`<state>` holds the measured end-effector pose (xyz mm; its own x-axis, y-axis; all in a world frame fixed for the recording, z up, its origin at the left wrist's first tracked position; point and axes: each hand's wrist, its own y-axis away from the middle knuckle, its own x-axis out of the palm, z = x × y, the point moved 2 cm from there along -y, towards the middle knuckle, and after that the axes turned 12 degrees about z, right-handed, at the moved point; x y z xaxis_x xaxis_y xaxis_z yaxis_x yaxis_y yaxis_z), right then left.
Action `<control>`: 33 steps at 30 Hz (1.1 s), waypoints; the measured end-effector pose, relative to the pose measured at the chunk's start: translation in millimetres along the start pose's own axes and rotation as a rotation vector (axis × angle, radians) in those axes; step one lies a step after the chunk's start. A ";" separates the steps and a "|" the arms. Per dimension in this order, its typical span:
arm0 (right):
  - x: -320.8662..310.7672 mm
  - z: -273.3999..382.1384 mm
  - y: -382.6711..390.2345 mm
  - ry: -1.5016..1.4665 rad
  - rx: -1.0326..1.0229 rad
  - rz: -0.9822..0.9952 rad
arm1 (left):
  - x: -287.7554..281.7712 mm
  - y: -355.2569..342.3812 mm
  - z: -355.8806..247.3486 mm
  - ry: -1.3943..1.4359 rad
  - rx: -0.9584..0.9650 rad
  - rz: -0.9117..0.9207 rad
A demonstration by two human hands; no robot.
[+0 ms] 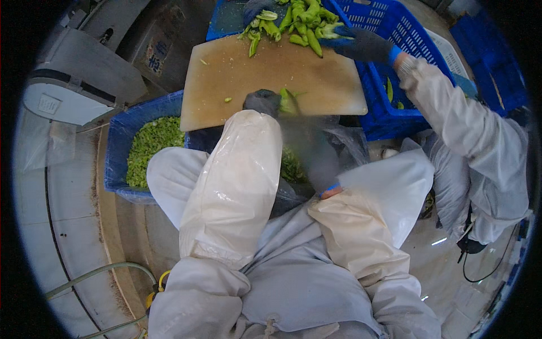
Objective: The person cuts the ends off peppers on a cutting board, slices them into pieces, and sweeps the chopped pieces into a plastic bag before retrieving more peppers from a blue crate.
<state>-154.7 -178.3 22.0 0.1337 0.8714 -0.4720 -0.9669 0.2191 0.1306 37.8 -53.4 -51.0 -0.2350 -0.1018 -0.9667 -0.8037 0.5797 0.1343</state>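
Observation:
My left hand [262, 103], in a dark glove, is closed at the near edge of a tan cutting board [276, 76]. Its fingers curl against a green pepper [288, 103], which pokes out on the right side. Lower and to the right, my right hand [316, 152] is a dark blur over the gap between my knees. Motion smears its fingers, and I cannot make out whether it holds anything. Beneath it, chopped green pieces [291, 165] show in a container lined with clear plastic, partly hidden by my arms.
A pile of green peppers [307, 17] lies at the board's far edge. A co-worker's gloved hand [361, 44] reaches onto it from the right, over a blue crate [389, 116]. Left stands a blue bin [117, 150] of chopped green pieces. A hose [107, 277] crosses the lower left.

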 end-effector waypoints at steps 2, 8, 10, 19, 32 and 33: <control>-10.9 -16.0 -7.8 0.050 0.022 -0.024 | 0.4 -2.2 -34.1 0.849 -0.401 -0.037; 13.0 -17.1 -19.2 0.163 0.028 0.072 | -15.8 12.4 -22.9 0.876 -0.366 -0.234; 8.1 -15.1 -19.3 0.207 0.041 0.083 | -18.2 5.7 -28.7 0.826 -0.394 -0.212; 3.3 -9.1 -24.4 0.177 -0.093 -0.005 | -3.7 0.8 -18.7 0.809 -0.370 -0.173; 9.7 -71.9 11.2 0.247 -0.122 0.053 | 1.7 -1.9 -31.4 0.836 -0.331 -0.224; 6.7 -67.6 20.2 0.207 -0.147 0.030 | -4.6 1.8 -33.1 0.828 -0.328 -0.225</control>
<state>-188.0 -197.7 -37.5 0.0716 0.7646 -0.6405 -0.9930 0.1151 0.0264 19.3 -78.7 -39.1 -0.2687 -0.8047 -0.5294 -0.9632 0.2301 0.1391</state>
